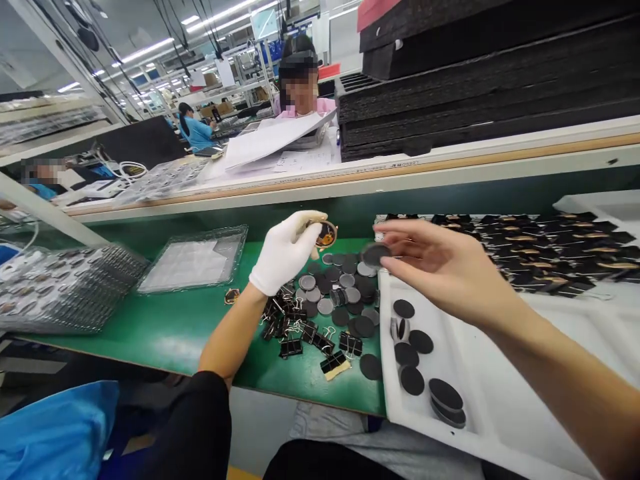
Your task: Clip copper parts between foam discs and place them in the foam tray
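Note:
In a white glove, my left hand [287, 250] pinches a round medallion-like piece [327, 235] with a dark and gold face and a copper-coloured rim. My bare right hand [433, 260] holds a dark round disc [375, 255] between thumb and fingers, slightly blurred and apart from the medallion-like piece. Below both hands lies a spread of black and grey discs [345, 297] on the green table. Black binder clips [295, 323] are heaped to their left, below my gloved wrist. One clip [334, 363] near the front edge grips something pale yellow.
A white tray [480, 400] at right holds several black discs [413, 380] and, farther back, rows of clipped pieces [540, 253]. Stacked clear trays [65, 293] stand at left, beside a flat clear tray [193, 263]. A shelf [300, 183] crosses behind; people sit beyond.

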Demonstrator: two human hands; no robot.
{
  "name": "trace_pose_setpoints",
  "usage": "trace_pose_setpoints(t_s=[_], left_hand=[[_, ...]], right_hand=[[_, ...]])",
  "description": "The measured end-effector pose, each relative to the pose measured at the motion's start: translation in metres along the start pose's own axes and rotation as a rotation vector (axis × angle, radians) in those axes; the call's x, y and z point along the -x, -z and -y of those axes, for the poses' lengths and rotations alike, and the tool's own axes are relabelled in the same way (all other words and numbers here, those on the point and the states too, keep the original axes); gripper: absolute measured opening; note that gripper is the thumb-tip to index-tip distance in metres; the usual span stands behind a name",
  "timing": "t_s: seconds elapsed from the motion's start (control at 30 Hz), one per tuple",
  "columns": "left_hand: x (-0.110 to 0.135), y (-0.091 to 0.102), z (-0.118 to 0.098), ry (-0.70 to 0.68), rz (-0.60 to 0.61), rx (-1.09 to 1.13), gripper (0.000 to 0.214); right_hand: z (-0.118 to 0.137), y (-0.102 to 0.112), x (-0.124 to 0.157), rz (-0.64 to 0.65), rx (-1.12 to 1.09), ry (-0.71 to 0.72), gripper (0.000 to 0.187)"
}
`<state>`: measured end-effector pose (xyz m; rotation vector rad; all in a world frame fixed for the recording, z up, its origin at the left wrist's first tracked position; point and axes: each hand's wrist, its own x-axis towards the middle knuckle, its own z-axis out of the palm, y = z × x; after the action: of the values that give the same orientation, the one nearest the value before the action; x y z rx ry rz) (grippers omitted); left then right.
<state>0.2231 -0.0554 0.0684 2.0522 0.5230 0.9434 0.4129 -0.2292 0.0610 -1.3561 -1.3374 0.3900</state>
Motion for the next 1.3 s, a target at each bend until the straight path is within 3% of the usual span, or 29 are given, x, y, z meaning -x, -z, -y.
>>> trace_pose_setpoints(t_s=[0.1,0.3,0.43,0.53,0.67,0.77,0.87,0.97,1.07,1.17,1.3], left_hand=[[0.0,-0.019,-0.009,0.005,0.056,0.099,0.023],[0.012,-0.029,-0.006,0.057,0.136,0.153,0.026],[0.013,-0.032,-0.003,0.071,0.213,0.141,0.031],[0.015,-0.037,0.002,0.005,0.271,0.105,0.035],[0.016,-0.044,0.01,-0.037,0.236,0.046,0.04],[0.012,-0.034,0.009,-0.017,0.304,-0.02,0.048],[0.001,-0.006,0.006,-0.003,0.558,-0.248,0.044],[-0.005,0.02,0.014,0.083,0.861,-0.627,0.038],[0.001,0.025,0.034,0.215,1.059,-0.971,0.038],[0.015,0.021,0.054,0.196,1.12,-1.149,0.029],[0.024,0.027,0.064,0.048,1.067,-1.033,0.027]], right_hand=[[0.006,-0.019,-0.01,-0.109,-0.116,-0.031,0.041],[-0.016,-0.026,-0.003,-0.141,-0.124,-0.114,0.025],[-0.023,-0.025,-0.003,-0.133,-0.132,-0.154,0.028],[-0.027,-0.026,-0.004,-0.085,-0.169,-0.184,0.03],[-0.028,-0.027,-0.003,-0.018,-0.17,-0.194,0.026],[-0.03,-0.026,-0.001,0.013,-0.172,-0.189,0.021],[-0.034,-0.023,-0.001,0.033,-0.154,-0.187,0.015],[-0.035,-0.017,-0.003,0.052,-0.141,-0.208,0.014],[-0.031,-0.012,-0.004,0.062,-0.15,-0.24,0.017],[-0.027,-0.01,-0.004,0.075,-0.158,-0.254,0.021],[-0.027,-0.009,-0.005,0.109,-0.18,-0.274,0.024]])
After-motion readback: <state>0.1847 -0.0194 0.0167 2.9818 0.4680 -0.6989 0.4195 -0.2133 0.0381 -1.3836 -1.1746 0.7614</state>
